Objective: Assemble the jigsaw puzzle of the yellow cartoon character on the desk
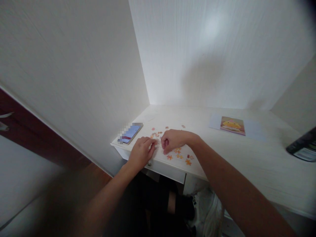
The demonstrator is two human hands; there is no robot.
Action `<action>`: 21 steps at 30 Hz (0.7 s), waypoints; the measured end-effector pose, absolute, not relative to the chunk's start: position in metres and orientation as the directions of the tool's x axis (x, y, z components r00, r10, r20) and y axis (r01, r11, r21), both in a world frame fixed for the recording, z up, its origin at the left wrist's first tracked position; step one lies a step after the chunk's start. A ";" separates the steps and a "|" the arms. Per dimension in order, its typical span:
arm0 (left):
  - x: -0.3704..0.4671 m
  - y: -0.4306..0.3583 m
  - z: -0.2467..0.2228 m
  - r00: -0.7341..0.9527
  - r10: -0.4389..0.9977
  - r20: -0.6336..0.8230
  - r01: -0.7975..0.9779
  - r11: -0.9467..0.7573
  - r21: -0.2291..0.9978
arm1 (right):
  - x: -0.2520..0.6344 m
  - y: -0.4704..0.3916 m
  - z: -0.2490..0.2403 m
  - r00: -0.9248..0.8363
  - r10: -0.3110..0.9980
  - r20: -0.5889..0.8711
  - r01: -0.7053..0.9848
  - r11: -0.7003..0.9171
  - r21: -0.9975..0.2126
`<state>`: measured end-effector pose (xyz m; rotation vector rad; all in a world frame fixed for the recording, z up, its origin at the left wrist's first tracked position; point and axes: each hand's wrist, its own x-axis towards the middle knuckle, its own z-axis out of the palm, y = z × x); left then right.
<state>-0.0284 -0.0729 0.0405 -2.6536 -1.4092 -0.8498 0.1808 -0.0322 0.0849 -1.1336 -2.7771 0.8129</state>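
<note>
Small orange, yellow and pink puzzle pieces lie scattered on the white desk (158, 115). One orange piece (188, 162) rests near the front edge, and a pinkish one (153, 129) is farther back. My left hand (142, 149) is at the front edge of the desk, thumb and forefinger pressed together beside several pieces; whatever is between them is too small to make out. Just to its right, my right hand (170, 141) is curled low over the pieces, its fingers closed and its palm side hidden. The two hands are close but apart.
A phone (132, 133) lies at the desk's left edge. Toward the back right, a picture card with a yellow figure (232, 125) lies on pale paper. A dark container (303, 146) stands at the far right. White panels rise behind and to the left.
</note>
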 end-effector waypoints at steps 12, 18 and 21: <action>-0.081 -0.048 0.039 0.136 0.934 0.330 0.845 -0.283 0.454 | 0.176 -0.023 0.064 -0.770 0.637 -0.025 0.558 0.654 -0.511; -0.075 -0.047 0.036 0.269 0.890 0.367 0.854 -0.397 0.336 | 0.173 -0.020 0.062 -0.790 0.612 0.027 0.500 0.670 -0.548; -0.074 -0.045 0.034 0.327 0.867 0.377 0.836 -0.451 0.313 | 0.168 -0.019 0.060 -0.766 0.639 0.063 0.509 0.664 -0.547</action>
